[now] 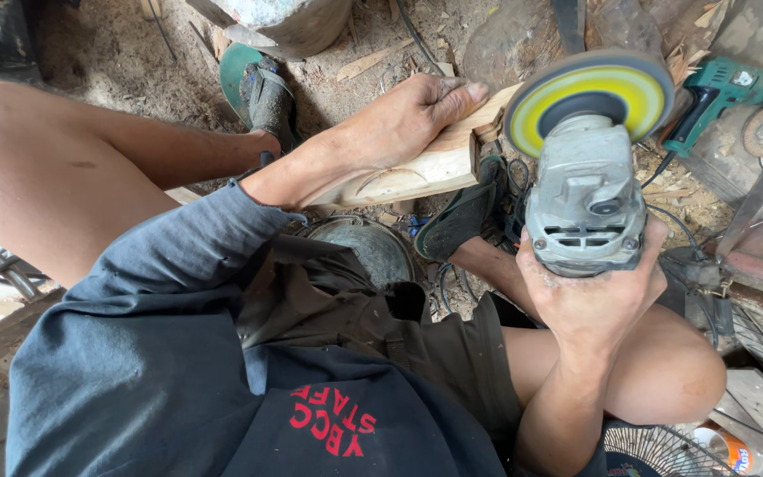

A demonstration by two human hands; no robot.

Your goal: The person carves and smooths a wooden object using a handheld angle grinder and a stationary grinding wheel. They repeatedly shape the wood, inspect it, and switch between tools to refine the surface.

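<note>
Wood block (417, 168) sat pinned under the flat left hand (408, 115), propped on the foot over the sawdust floor (117, 53); right hand (589, 296) gripped the grinder (585, 190), disc lifted just beside it, shaping partway done.

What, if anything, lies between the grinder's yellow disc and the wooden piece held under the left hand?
Nothing visible: the disc of the angle grinder, held in the right hand, sits right beside the wooden piece pinned by the left hand.

I see my left hand (404, 119) pressing flat on the wood piece (417, 168); my right hand (589, 296) grips the angle grinder (586, 199), its disc (589, 97) just beside the wood.
</note>
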